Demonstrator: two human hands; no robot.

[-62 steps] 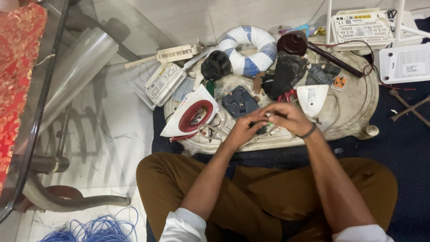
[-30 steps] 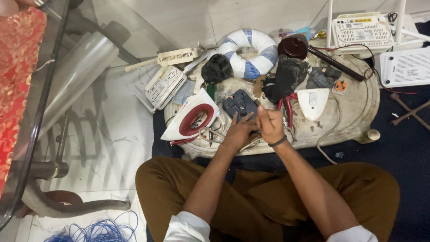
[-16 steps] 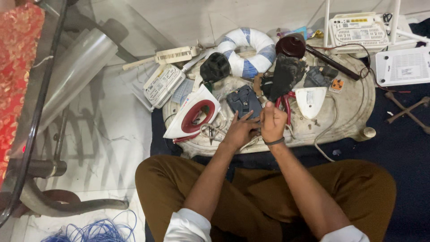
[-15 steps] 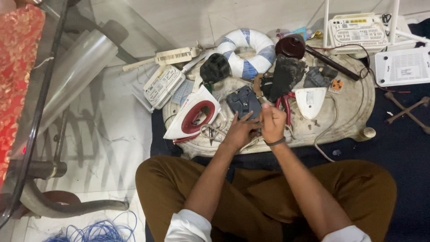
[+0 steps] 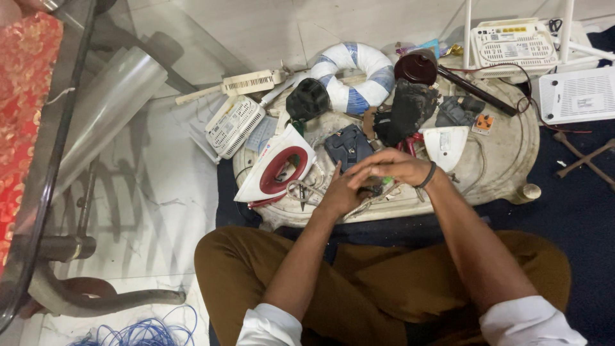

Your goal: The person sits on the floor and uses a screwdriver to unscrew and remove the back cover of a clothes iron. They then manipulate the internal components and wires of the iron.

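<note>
Knees: brown trousers point(image 5: 384, 288), person seated cross-legged at 6 o'clock, white cuffs rolled.
Left hand point(image 5: 339, 192): curled round a small dark part point(image 5: 375, 190) with a green tip, fingers closed on it.
Right hand point(image 5: 391, 168): arched over the left, fingertips pinching the same part from above; dark band on the wrist.
Part's place: between both hands, just above the near edge of the round surface point(image 5: 506, 160).
Beside, 9 o'clock: white and red clothes iron point(image 5: 275, 168), scissors point(image 5: 304, 191) touching its heel.
Middle: dark blue casing point(image 5: 349, 146), opened black housing point(image 5: 410, 112).
Far, 12 o'clock: blue and white ring point(image 5: 362, 74), white router point(image 5: 512, 41).
Progress: several casings lie apart; the small part looks mid-work, nothing reassembled.
</note>
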